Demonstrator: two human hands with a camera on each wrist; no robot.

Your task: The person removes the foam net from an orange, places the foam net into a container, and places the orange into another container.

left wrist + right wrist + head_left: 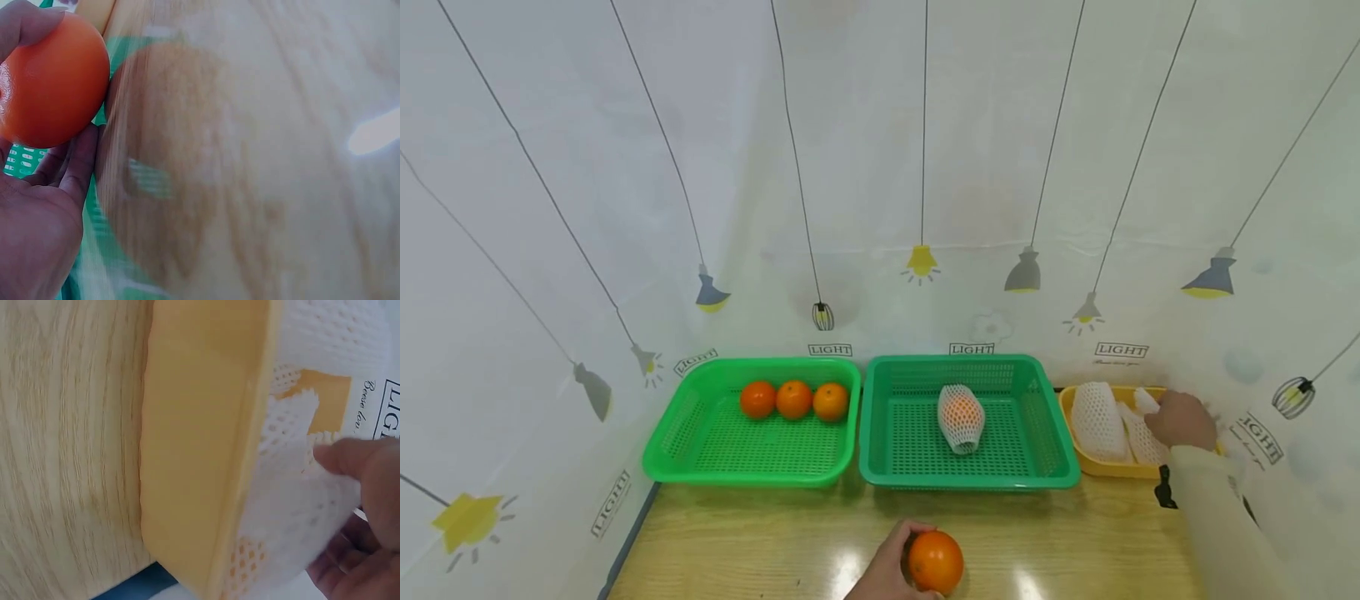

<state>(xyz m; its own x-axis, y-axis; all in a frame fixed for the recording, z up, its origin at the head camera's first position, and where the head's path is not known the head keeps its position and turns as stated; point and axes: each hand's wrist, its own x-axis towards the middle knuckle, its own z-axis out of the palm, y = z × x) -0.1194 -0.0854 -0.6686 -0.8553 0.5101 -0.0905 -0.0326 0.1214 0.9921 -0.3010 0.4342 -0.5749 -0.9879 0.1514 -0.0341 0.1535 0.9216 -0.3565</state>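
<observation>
My left hand (891, 569) grips an orange (936, 563) low over the wooden table, thumb on one side and fingers on the other. The orange fills the upper left of the left wrist view, with the palm (40, 228) below it. Far to the right, my right hand (1183, 419) reaches into a yellow basket (197, 425) of white foam net sleeves (1099, 421). Between its thumb and fingers it pinches one foam net sleeve (300, 500), whose end (1146, 401) sticks up beside the fingertips in the head view.
Three oranges (794, 401) lie in the bright green basket (752, 481) at left. In the middle, a darker green basket (970, 483) holds one orange in a foam net (961, 419). A wall covering (865, 167) printed with lamps rises behind the baskets. The wooden table (760, 542) extends in front.
</observation>
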